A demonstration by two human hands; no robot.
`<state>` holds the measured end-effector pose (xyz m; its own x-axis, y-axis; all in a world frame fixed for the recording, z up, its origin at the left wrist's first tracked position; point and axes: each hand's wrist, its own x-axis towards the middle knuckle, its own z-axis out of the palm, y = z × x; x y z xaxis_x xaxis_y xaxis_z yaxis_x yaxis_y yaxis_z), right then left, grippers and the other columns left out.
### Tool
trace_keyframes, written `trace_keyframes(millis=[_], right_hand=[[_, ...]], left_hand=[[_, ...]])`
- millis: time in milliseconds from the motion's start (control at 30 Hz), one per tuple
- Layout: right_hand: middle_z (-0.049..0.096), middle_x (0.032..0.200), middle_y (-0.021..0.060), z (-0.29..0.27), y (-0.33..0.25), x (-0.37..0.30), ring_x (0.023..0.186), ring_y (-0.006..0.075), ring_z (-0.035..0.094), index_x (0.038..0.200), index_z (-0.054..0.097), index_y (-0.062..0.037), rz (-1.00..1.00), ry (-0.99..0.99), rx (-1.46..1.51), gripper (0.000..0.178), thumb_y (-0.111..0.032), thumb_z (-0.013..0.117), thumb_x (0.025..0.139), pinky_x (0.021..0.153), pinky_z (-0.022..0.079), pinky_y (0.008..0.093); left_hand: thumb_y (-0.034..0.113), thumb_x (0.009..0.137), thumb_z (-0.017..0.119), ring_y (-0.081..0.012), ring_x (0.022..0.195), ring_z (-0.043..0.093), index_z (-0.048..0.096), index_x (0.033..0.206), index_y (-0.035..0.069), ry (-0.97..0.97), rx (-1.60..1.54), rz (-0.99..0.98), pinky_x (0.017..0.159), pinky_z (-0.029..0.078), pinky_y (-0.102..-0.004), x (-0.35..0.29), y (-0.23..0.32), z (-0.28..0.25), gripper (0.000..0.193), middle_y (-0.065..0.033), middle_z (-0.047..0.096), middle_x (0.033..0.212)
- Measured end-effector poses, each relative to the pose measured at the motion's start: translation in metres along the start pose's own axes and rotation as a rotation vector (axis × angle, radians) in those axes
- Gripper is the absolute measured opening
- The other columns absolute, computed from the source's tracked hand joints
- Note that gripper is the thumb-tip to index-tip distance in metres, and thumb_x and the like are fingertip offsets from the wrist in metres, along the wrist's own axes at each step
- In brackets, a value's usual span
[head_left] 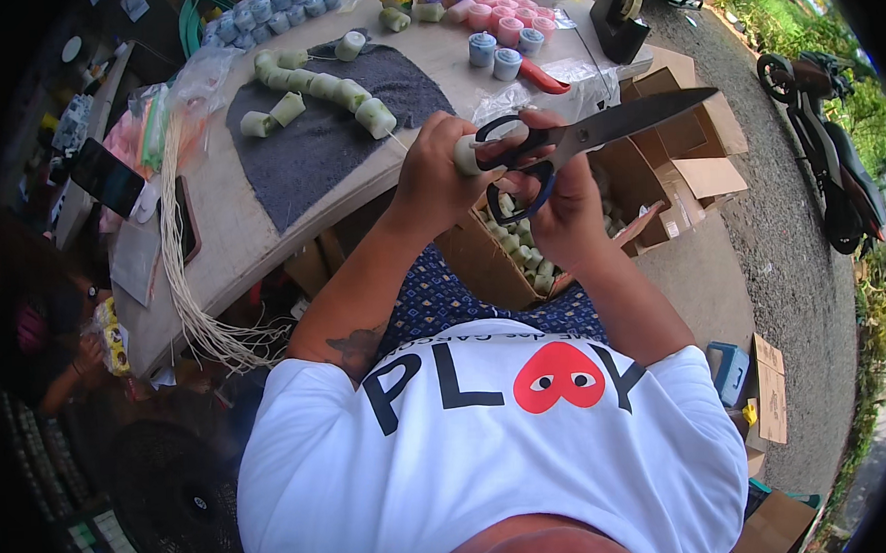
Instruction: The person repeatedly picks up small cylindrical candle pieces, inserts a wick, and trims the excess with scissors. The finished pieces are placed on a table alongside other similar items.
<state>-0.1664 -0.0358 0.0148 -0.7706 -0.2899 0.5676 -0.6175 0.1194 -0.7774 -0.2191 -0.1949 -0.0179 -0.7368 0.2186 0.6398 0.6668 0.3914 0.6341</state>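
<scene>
My left hand (432,177) is closed around a small pale green candle (467,156), held just past the table's near edge. In my right hand (572,215) is a pair of scissors (635,121) with dark blue handles; the blades point off to the right. The handle loops lie right beside the candle, and fingers partly hide where they meet. On a dark grey cloth (393,79) lie more pale green candles (323,87), several in a curved row, with a pale wick showing at the nearest one. Below my hands, a cardboard box (487,259) holds many similar green pieces.
A bundle of white wick cords (173,241) hangs over the table's left edge, near a phone (107,179). Pink cups (510,18), blue cups (507,65), a red-handled tool (545,77) and a tape dispenser (618,27) stand at the back. Open cartons (703,178) flank the right side.
</scene>
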Motion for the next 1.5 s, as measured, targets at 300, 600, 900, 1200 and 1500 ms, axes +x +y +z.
trace_keyframes(millis=[300, 600, 900, 1200, 1500], right_hand=[[0.058, 0.113, 0.0164, -0.006, -0.012, 0.0, 0.107, 0.0256, 0.06, 0.132, 0.03, -0.0033, -0.042, 0.084, 0.061, 0.05, 0.0, 0.056, 0.09, 0.086, 0.048, 0.0325], [0.058, 0.111, 0.0141, -0.004, -0.001, 0.007, 0.105, 0.0223, 0.059, 0.134, 0.027, -0.0098, -0.338, 0.194, 0.29, 0.049, -0.004, 0.053, 0.093, 0.088, 0.047, 0.0311], [0.059, 0.107, 0.0118, 0.009, -0.009, 0.001, 0.102, 0.0183, 0.059, 0.134, 0.031, -0.007, -0.133, 0.193, 0.222, 0.049, -0.002, 0.055, 0.092, 0.089, 0.046, 0.0314], [0.055, 0.091, 0.0077, -0.026, -0.003, -0.034, 0.082, 0.017, 0.06, 0.131, 0.037, -0.0064, 0.413, -0.207, 1.002, 0.051, -0.03, 0.06, 0.092, 0.071, 0.049, 0.0277], [0.052, 0.085, 0.0047, 0.034, 0.013, -0.039, 0.073, 0.0153, 0.057, 0.123, 0.04, -0.008, 0.687, -0.489, 0.784, 0.079, -0.075, 0.043, 0.08, 0.059, 0.042, 0.0245]], left_hand=[[0.002, 0.065, 0.07, -0.0342, 0.08, 0.057, 0.054, 0.088, 0.003, 0.017, -0.004, 0.021, 0.071, 0.048, -0.0418, 0.003, -0.002, 0.0, 0.029, -0.014, 0.053, 0.086], [0.002, 0.064, 0.072, -0.0331, 0.077, 0.057, 0.054, 0.085, 0.003, 0.032, -0.001, 0.061, 0.068, 0.048, -0.0403, 0.005, 0.001, -0.005, 0.027, -0.0131, 0.053, 0.083], [0.002, 0.064, 0.07, -0.0335, 0.079, 0.057, 0.054, 0.086, 0.002, -0.001, 0.021, 0.056, 0.069, 0.048, -0.0403, 0.008, 0.01, 0.001, 0.027, -0.0136, 0.054, 0.083], [0.042, 0.085, 0.065, -0.0225, 0.096, 0.057, 0.056, 0.1, 0.012, 0.117, -1.337, -0.439, 0.083, 0.046, -0.0378, 0.006, -0.027, -0.031, 0.035, -0.0055, 0.058, 0.102], [0.067, 0.083, 0.048, -0.0332, 0.117, 0.048, 0.04, 0.134, 0.023, 0.299, -1.474, -0.551, 0.1, 0.038, -0.0586, 0.002, -0.014, -0.025, 0.067, -0.0085, 0.048, 0.124]])
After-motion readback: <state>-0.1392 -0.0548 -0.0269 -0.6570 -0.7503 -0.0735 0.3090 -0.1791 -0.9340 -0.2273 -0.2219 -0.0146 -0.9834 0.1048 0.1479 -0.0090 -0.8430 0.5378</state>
